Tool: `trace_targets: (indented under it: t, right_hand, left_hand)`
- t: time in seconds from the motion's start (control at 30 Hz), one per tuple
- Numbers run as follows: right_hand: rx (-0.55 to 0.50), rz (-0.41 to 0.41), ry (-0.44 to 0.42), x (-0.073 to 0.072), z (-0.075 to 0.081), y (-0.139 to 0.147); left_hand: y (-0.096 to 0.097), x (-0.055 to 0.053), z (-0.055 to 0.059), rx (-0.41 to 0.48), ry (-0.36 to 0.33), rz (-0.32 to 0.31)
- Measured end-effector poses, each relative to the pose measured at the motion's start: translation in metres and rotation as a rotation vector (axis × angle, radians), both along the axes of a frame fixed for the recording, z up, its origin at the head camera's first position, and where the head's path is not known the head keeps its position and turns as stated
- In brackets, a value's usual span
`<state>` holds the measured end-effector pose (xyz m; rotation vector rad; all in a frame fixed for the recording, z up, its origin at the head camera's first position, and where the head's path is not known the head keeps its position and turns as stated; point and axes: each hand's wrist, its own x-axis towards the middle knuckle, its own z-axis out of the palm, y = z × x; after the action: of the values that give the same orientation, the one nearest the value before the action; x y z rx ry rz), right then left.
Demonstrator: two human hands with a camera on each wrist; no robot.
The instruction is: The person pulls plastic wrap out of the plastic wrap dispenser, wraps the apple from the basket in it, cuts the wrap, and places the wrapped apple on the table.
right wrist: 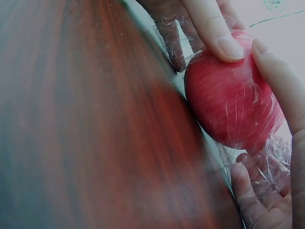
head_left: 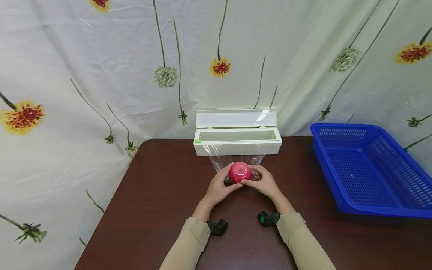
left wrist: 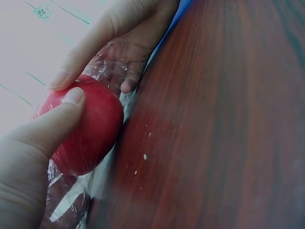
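Flowered cloth (head_left: 118,56), brown bench (head_left: 162,198): red fruit (head_left: 240,171) in plastic film (head_left: 219,159)

The left grip (head_left: 218,187) and right grip (head_left: 265,182) hold the fruit between them, thumbs on its near side, just before the white box (head_left: 236,149) that the film runs back to. A lopsided pull could tear the film or drag the box. The box sits near the far edge; the blue basket (head_left: 332,180) limits room rightward, with more space left.

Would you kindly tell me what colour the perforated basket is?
The perforated basket is solid blue; it shows best in the head view.
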<state>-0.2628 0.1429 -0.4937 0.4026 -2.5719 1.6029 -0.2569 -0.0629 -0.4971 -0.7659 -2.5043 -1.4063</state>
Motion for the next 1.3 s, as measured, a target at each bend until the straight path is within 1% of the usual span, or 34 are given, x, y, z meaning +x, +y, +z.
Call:
trace_targets:
  t: [0.23, 0.53, 0.63, 0.8, 0.9, 1.0, 1.1, 1.23, 1.3]
  right_hand:
    - [0.011, 0.002, 0.003, 0.0, -0.001, 0.0]
    - [-0.002, -0.007, 0.004, 0.001, -0.002, 0.0]
    - [-0.016, -0.016, 0.042, 0.0, -0.003, 0.001]
    - [-0.007, -0.028, 0.154, -0.002, -0.004, 0.0]
    - [-0.028, -0.016, 0.173, -0.001, -0.003, -0.001]
    - [-0.073, 0.01, 0.165, 0.003, 0.003, -0.004]
    - [-0.109, 0.043, 0.174, 0.012, 0.017, -0.008]
    - [-0.1, 0.055, 0.179, 0.024, 0.034, -0.012]
    - [-0.092, 0.049, 0.165, 0.025, 0.036, -0.012]
  left_hand:
    - [-0.002, -0.001, -0.001, -0.025, 0.008, 0.011]
    - [-0.001, -0.001, -0.001, -0.027, 0.014, 0.01]
    - [-0.001, -0.001, -0.001, -0.027, 0.017, 0.012]
    - [-0.001, -0.001, -0.001, -0.03, 0.011, 0.02]
    - [-0.001, -0.001, -0.001, -0.036, 0.005, 0.022]
    - [-0.001, -0.002, -0.002, -0.037, 0.004, 0.019]
    - [-0.001, -0.002, -0.002, -0.033, 0.004, 0.015]
    - [-0.002, -0.002, -0.002, -0.028, -0.002, 0.016]
    - [-0.002, -0.002, -0.002, -0.027, -0.009, 0.018]
